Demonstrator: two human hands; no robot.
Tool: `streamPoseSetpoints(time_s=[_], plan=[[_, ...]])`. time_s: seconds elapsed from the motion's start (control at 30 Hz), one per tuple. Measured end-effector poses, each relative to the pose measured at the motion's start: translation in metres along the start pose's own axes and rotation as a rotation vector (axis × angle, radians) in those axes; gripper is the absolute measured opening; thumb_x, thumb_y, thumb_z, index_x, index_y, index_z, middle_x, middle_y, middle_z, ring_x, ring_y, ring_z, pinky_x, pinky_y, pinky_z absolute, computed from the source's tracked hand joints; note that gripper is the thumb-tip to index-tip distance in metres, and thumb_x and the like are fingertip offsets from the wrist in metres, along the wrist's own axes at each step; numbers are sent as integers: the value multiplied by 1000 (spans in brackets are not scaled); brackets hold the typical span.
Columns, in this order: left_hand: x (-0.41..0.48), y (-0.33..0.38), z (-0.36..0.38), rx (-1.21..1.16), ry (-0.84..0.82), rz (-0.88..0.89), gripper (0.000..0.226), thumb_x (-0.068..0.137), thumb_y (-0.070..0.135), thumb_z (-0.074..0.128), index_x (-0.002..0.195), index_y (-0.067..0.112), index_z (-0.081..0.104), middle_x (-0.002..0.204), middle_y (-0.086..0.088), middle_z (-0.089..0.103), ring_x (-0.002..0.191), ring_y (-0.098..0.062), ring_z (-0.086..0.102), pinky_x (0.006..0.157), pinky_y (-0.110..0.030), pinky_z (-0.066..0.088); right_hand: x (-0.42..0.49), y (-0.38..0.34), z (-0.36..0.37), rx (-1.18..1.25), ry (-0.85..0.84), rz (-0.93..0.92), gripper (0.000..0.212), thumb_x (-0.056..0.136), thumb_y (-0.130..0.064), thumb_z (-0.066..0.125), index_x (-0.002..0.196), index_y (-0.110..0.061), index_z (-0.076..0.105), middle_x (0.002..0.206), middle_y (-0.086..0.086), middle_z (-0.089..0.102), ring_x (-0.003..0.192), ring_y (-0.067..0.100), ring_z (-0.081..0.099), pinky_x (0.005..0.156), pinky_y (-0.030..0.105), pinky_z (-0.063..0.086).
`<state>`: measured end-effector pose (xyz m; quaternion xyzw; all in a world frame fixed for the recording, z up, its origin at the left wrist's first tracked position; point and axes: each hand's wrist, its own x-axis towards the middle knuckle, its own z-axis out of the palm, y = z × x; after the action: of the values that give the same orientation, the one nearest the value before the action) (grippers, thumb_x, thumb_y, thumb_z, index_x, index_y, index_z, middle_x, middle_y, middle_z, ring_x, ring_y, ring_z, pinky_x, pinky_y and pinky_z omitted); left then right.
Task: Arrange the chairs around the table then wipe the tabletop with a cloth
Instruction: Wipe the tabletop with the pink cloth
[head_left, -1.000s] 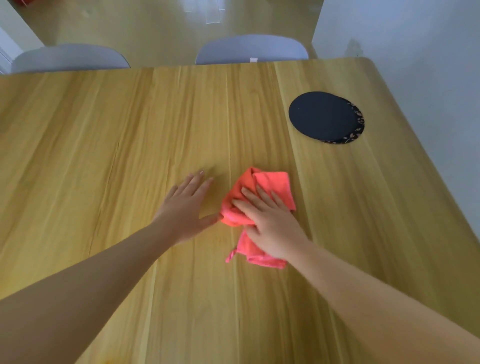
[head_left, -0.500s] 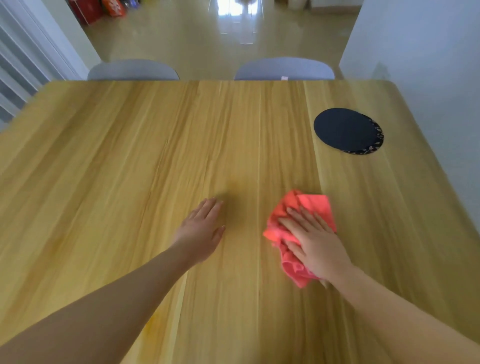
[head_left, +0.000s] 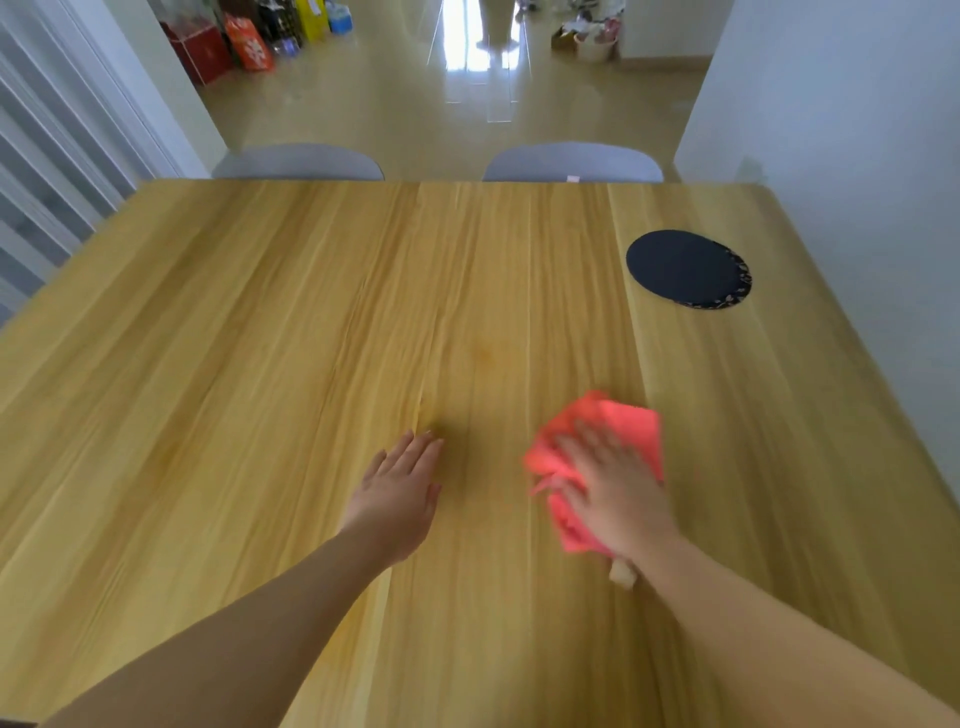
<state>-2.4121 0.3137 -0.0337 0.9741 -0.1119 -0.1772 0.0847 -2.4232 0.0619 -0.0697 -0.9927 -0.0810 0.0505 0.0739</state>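
Your right hand lies flat on the crumpled coral-red cloth, fingers straight and spread, pressing it onto the pale wooden desk. Nothing is gripped there, just palm and fingers on top. The cloth sits on the right half of the desk, on your near side. Its far corner pokes out beyond your fingertips, and a bunched fold sticks out to the left of your hand. Hand and cloth are both a little blurred. A small pale tab shows by your wrist at the cloth's near end; you cannot tell what it is.

Your left hand rests palm-down on the bare wood near the cloth but apart from it, fingers straight and close together, holding nothing.

Out to the right, a flat round black mat lies near the desk's right edge, well apart from the cloth. A patterned rim peeks out under its right side.

At the far edge, the left grey chair back and the right grey chair back stand side by side against the desk. Beyond them lies the glossy beige floor, with red boxes at its left.
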Motion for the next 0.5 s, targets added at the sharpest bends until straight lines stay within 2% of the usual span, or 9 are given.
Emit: streamPoseSetpoints(time_s=[0.07,0.13,0.2,0.27,0.3,0.37,0.4,0.43,0.5], plan=[[-8,-3,1,7,1,4,53,103,31,22,152,22,3,160,6,-2,146,-11,-10,119,-30,-4,9,26,-7,106,6,355,54,96,-49,29,146,-28,29,158,2,19,146,25,11,119,46,12],[-16,-10,1,2,2,-2,54,103,31,22,152,22,2,160,7,-3,146,-11,-10,118,-30,-4,10,11,-9,195,17,578,55,99,-45,29,149,-25,22,159,5,10,147,27,4,119,47,6],[-24,-19,1,-10,2,-20,54,103,30,22,152,22,1,160,7,-4,146,-9,-11,118,-29,-4,1,-36,-3,192,34,517,55,99,-44,28,150,-26,20,160,4,6,147,27,1,118,44,-2],[-30,-27,1,-34,10,-41,54,103,29,23,152,21,2,160,7,-2,146,-9,-10,119,-29,-3,-20,-90,10,183,57,215,51,98,-44,29,147,-29,27,158,0,14,147,25,4,116,40,-6],[-30,-30,0,-39,19,-47,53,103,29,23,152,21,3,160,7,-1,146,-9,-8,119,-29,-2,-32,-107,19,156,60,44,50,95,-45,30,142,-30,38,154,-1,26,145,25,16,115,41,1],[-34,-33,-1,-51,34,-43,53,103,29,24,152,21,4,160,7,0,146,-10,-7,119,-29,-1,-48,-113,19,109,-46,-146,50,88,-49,32,128,-30,55,140,-2,50,134,23,42,110,44,25],[-37,-36,-1,-55,43,-38,53,103,29,24,152,21,4,160,7,0,146,-10,-7,119,-29,-1,-46,-101,17,56,-77,-167,53,87,-51,29,129,-31,55,140,-2,51,133,21,43,109,43,28],[-37,-35,-1,-52,45,-32,53,103,29,23,152,21,4,160,7,0,146,-9,-8,119,-29,-2,-41,-78,15,31,-85,-132,57,88,-52,23,135,-30,49,145,-2,45,138,20,35,113,41,24],[-43,-39,-1,-57,44,-34,53,103,30,23,152,21,4,160,7,0,146,-9,-8,119,-29,-2,-31,-37,7,64,-38,113,60,92,-52,16,146,-30,29,157,-1,21,146,21,12,119,39,9]])
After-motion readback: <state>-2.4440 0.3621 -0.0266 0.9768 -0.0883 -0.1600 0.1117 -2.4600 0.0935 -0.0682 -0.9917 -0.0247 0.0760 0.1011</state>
